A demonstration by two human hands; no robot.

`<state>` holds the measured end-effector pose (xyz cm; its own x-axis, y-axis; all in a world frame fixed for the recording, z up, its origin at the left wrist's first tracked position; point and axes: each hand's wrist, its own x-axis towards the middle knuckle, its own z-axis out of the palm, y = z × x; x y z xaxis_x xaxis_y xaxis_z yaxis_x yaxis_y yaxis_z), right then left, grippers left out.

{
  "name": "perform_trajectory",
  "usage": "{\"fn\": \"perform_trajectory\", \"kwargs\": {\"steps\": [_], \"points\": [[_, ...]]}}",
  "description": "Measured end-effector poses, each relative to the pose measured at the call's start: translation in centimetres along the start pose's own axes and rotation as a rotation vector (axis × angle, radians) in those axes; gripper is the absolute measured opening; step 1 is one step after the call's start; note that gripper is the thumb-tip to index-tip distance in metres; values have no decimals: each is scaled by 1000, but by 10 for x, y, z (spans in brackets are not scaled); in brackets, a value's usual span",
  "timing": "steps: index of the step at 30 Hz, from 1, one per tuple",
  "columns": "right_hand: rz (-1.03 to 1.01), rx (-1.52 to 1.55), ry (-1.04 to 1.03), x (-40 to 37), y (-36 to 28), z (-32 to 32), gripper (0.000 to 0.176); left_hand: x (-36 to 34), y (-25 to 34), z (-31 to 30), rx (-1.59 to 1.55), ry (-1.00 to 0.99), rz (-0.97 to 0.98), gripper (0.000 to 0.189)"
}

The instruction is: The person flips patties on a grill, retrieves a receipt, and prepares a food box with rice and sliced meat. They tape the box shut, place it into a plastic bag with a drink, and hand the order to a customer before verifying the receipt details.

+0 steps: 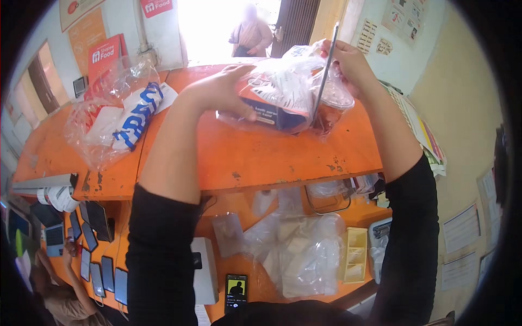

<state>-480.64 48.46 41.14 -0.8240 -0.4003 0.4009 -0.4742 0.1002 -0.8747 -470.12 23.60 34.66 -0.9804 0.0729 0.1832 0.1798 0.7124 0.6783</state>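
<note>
A clear plastic bag (288,73) sits on the orange counter in front of me. Inside it are an orange and dark blue food box (274,115) and a lidded cup (336,96) with reddish contents, and a printed paper slip (293,96) shows on it. My left hand (220,92) grips the bag's left side, its thumb against the near face of the box. My right hand (348,61) is closed at the upper right of the bag, around a long, thin dark drinking straw (326,73) that slants down beside the cup. Some of its fingers are hidden.
Another filled plastic bag (122,117) with blue lettering stands left on the counter (217,163). Below lie clear bags (310,255), a yellow divided tray (356,255) and a phone (236,290). Several phones (107,274) and a co-worker (65,293) are lower left. Another person (253,32) stands beyond the counter.
</note>
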Motion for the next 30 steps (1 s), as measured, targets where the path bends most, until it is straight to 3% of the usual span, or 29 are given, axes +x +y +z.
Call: {"fn": "perform_trajectory", "kwargs": {"steps": [2, 5, 15, 23, 30], "points": [[17, 41, 17, 3, 8, 1, 23, -4, -11, 6, 105, 62, 129, 110], [-78, 206, 32, 16, 19, 9, 21, 0, -2, 22, 295, 267, 94, 105], [-286, 6, -74, 80, 38, 6, 21, 12, 15, 40, 406, 336, -109, 85], [-173, -12, -155, 113, 33, 29, 23, 23, -8, 36, 518, 545, -201, 70], [-196, 34, -1, 140, 48, 66, 23, 26, -25, 32, 532, 653, -186, 64]]}}
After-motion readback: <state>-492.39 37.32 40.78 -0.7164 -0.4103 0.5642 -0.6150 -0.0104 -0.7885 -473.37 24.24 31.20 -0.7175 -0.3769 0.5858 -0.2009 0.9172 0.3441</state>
